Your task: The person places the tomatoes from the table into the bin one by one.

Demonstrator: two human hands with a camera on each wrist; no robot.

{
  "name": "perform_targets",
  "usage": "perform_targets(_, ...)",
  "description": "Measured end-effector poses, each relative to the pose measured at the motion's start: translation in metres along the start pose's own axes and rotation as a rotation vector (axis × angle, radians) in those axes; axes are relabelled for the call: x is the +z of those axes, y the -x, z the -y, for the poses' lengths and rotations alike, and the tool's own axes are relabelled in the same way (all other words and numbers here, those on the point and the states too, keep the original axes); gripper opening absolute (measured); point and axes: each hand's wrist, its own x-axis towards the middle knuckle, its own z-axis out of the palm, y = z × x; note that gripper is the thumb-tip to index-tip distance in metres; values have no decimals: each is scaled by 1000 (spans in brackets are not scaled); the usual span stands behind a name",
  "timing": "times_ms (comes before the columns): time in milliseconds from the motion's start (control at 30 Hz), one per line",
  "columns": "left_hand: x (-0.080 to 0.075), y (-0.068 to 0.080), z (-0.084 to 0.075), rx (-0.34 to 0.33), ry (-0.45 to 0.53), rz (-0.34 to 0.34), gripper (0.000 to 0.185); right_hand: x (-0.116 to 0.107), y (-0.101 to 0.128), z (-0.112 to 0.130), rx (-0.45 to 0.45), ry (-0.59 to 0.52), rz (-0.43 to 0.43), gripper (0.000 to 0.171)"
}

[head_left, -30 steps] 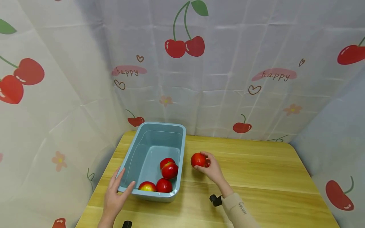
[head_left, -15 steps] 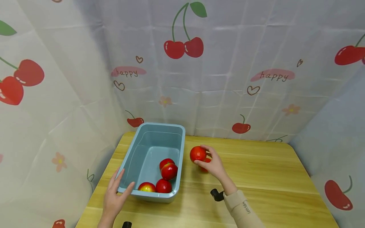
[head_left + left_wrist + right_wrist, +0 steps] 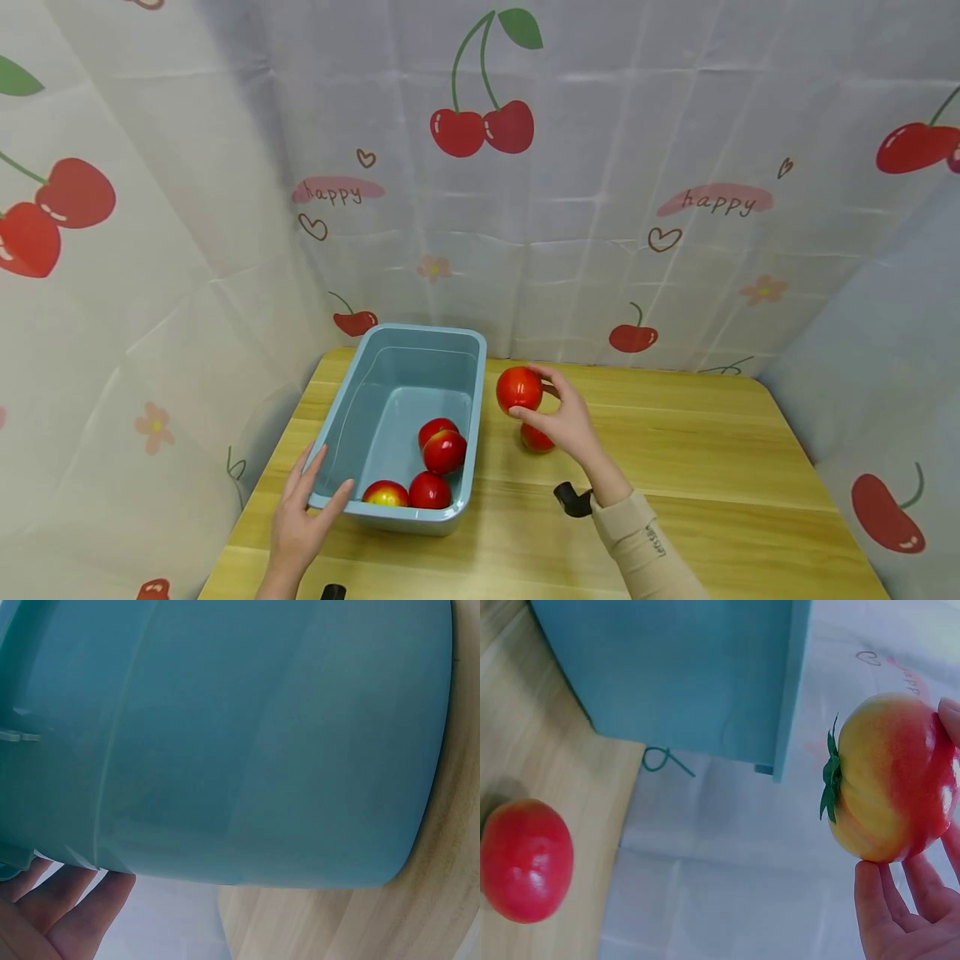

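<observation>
My right hand (image 3: 558, 412) grips a red tomato (image 3: 519, 388), lifted above the table just right of the blue tub (image 3: 352, 400). The right wrist view shows that tomato (image 3: 889, 776) with a yellow side and green stem, held at my fingertips (image 3: 900, 907). A second red tomato (image 3: 537, 437) lies on the wood below my hand and appears again (image 3: 525, 859) in the right wrist view. Several tomatoes (image 3: 442, 450) sit in the tub's near end. My left hand (image 3: 307, 508) rests with straight fingers (image 3: 52, 904) against the tub's near left corner (image 3: 225, 750).
The wooden table (image 3: 712, 467) stretches right of the tub. Cherry-print cloth (image 3: 600, 208) hangs close behind and on both sides. A black wrist mount (image 3: 573, 500) sits by my right sleeve.
My right hand has risen and moved farther back with the tomato, uncovering a second tomato on the table beneath. The left hand and tub have stayed put.
</observation>
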Motion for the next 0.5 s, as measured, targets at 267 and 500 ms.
perform_targets(267, -1, 0, -2, -3, 0, 6, 68, -1, -9, -14, -48, 32, -14, 66)
perform_targets(500, -2, 1, -4, -19, 6, 16, 69, -2, -12, -5, -48, 21, -14, 66)
